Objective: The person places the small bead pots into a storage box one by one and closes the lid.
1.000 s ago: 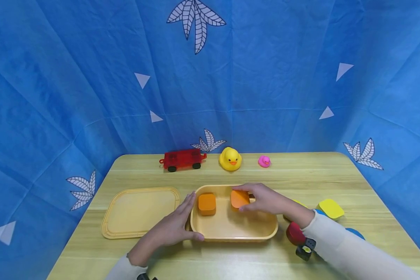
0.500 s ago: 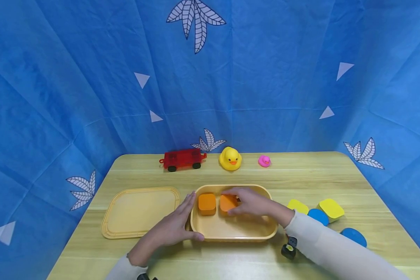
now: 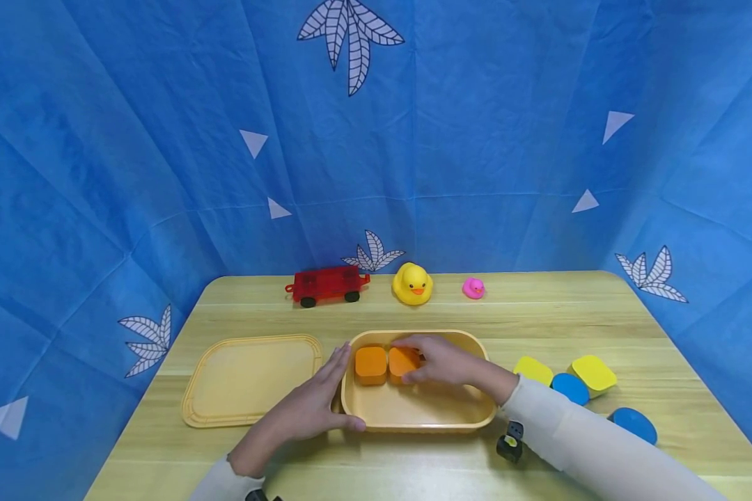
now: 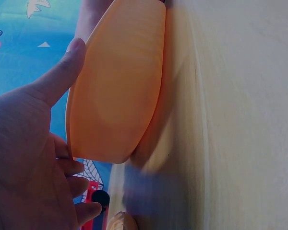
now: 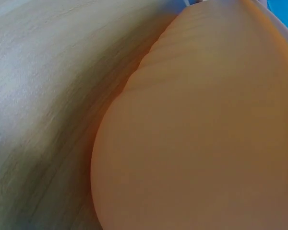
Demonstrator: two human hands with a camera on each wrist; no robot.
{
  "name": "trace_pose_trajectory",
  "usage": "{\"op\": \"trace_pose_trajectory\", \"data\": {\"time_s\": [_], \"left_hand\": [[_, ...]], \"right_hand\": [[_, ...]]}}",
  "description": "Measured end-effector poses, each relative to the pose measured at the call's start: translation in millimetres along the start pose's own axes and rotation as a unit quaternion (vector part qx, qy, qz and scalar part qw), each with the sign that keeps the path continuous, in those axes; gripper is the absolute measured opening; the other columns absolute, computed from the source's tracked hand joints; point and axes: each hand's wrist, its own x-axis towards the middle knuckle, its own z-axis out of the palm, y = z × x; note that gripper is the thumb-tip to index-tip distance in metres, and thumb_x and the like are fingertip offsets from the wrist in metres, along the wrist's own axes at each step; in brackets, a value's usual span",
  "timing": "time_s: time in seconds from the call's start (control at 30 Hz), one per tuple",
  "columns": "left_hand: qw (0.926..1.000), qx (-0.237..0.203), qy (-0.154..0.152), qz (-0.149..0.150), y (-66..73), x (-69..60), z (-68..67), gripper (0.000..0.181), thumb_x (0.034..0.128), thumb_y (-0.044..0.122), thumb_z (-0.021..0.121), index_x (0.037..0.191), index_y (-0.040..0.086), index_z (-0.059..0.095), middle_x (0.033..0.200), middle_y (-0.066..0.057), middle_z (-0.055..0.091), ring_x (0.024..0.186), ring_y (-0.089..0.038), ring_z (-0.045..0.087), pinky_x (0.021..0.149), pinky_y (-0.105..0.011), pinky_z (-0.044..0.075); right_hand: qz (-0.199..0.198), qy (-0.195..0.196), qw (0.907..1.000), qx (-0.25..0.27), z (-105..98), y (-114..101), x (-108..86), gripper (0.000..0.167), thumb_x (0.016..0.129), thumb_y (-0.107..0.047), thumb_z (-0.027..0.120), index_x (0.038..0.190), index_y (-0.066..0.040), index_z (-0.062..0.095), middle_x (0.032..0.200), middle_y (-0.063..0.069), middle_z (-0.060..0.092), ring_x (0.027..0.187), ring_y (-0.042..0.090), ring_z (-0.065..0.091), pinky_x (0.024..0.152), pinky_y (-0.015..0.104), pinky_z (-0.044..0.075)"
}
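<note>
A pale orange open box stands mid-table. In it, an orange rounded-square block lies at the left end. My right hand pinches a second orange block between thumb and fingers, close against the first one's right side. My left hand rests against the box's left end, thumb at the front corner, fingers extended along the side. The left wrist view has the left hand touching the box wall and rim. Only the box's outer wall fills the right wrist view; the right hand is hidden there.
Left of the box lies a flat matching lid. Yellow blocks and blue blocks lie right, partly near the right sleeve. Behind stand a red toy wagon, a yellow duck and a small pink duck.
My right hand has slid the second orange block leftward inside the box, up to the first block. A red block seen earlier is now hidden by the right arm. The left hand stays put.
</note>
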Motion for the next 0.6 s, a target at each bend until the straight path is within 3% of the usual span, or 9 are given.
{"op": "trace_pose_trajectory", "data": {"time_s": [0.6], "left_hand": [[1.0000,0.005,0.001,0.000,1.4,-0.2,-0.4,0.126,0.0792,0.067,0.077,0.167,0.023,-0.001,0.175,-0.005,-0.001,0.159,-0.030,0.009,0.120,-0.060,0.030]], "right_hand": [[-0.005,0.007,0.9999,0.012,-7.0,0.1,-7.3,0.060,0.089,-0.020,0.082,0.141,-0.001,0.060,0.142,0.016,0.062,0.126,0.033,0.060,0.109,0.052,0.048]]}}
